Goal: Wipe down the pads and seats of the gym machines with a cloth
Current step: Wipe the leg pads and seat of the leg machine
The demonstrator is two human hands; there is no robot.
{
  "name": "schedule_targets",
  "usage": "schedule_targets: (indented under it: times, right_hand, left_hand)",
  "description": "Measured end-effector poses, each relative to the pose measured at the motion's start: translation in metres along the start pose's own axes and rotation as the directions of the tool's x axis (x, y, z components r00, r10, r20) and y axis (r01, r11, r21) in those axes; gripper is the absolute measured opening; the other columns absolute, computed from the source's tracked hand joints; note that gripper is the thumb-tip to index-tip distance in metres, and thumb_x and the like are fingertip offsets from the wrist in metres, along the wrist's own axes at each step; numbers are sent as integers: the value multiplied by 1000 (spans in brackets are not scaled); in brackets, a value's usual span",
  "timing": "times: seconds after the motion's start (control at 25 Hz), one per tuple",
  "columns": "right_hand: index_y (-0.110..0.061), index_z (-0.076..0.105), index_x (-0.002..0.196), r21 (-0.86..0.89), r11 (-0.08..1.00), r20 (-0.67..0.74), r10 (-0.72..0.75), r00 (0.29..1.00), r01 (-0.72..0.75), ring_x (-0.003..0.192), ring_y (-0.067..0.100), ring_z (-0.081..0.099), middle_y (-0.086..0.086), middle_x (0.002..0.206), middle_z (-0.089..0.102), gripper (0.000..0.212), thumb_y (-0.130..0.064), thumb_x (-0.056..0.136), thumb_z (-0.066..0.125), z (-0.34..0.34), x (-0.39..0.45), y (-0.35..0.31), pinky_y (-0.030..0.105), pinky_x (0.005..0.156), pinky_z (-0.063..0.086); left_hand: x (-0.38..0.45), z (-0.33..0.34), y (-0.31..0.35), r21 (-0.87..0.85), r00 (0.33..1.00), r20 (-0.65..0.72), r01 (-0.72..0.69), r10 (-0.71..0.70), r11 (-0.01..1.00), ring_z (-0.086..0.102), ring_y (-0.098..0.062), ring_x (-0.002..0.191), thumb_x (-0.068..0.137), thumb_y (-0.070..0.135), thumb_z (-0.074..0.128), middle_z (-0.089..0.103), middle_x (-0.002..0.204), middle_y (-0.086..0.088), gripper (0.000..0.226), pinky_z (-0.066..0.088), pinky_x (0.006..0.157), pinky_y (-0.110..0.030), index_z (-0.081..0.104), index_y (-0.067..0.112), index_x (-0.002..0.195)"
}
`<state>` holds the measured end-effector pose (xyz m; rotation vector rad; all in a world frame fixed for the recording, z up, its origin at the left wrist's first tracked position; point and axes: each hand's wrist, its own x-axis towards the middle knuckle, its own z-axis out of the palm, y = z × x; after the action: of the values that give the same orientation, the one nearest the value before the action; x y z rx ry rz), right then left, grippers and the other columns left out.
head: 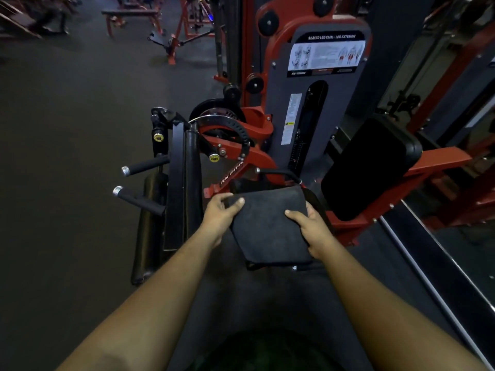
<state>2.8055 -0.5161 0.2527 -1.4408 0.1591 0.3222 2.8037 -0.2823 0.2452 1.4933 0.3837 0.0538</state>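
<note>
Dim gym floor [67,156], dark rubber, red-framed machines all round. Dark grey cloth [269,226] held flat and spread over the seat [284,265] of the leg curl/extension machine [316,103]. Left hand [221,215] pinches the cloth's far left corner, thumb on top. Right hand [312,231] grips its right edge, fingers curled under. Black back pad [372,167] just right of the seat, tilted. Roller pads [187,178] and two grip handles [139,183] to the left.

dim indoor light | soft blur (distant racks worst) | wide-angle edge bending
</note>
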Motion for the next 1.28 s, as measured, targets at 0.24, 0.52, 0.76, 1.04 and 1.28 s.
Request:
schedule_targets:
  times: [0.24, 0.52, 0.76, 1.04, 1.28]
  right_hand:
    - [-33, 57, 127, -373, 919, -95, 98, 991, -126, 111, 17, 64, -7, 116, 68, 32, -24, 97, 62, -42, 36, 29, 42, 91, 55]
    - [-10, 56, 135, -724, 668, -225, 5, 974, -171, 118, 35, 60, 16, 126, 65, 38, -15, 98, 59, -119, 163, 55, 33, 94, 45]
    - [-9, 62, 135, -891, 442, -183, -144, 972, -103, 110, 41, 66, 20, 127, 67, 44, -4, 92, 60, -173, 305, 117, 43, 91, 53]
    - [-38, 28, 157, -929, 347, -72, 174, 982, -129, 155, 29, 12, 1, 167, 21, 87, -87, 86, 22, -166, 368, 253, 65, 119, 15]
    - [-52, -23, 150, -889, 221, -323, 314, 893, -400, 149, 39, -29, -1, 164, -29, 104, -99, 69, 23, -130, 425, 277, 84, 102, -4]
  left_hand:
    - [52, 24, -53, 305, 978, 71, 164, -194, 938, 68, -19, 104, 91, 33, 74, 70, 106, -1, 42, 55, 98, -44, 59, 16, 126]
    - [149, 91, -106, 662, 925, 178, 140, -336, 736, 53, -22, 130, 95, 51, 63, 52, 146, -5, 63, 46, 108, -37, 44, 20, 147]
    - [253, 150, -191, 910, 920, 276, -157, -279, 384, 32, -26, 147, 98, 57, 52, 37, 160, -7, 70, 31, 118, -41, 36, 18, 153]
    - [359, 159, -273, 917, 906, 393, -374, -159, 136, 12, -23, 156, 97, 60, 49, 21, 167, -5, 73, 8, 124, -55, 33, 22, 157]
    - [413, 157, -307, 876, 880, 470, -474, -70, -89, 3, -26, 157, 96, 75, 23, 9, 170, -8, 84, -4, 119, -68, 18, 22, 161]
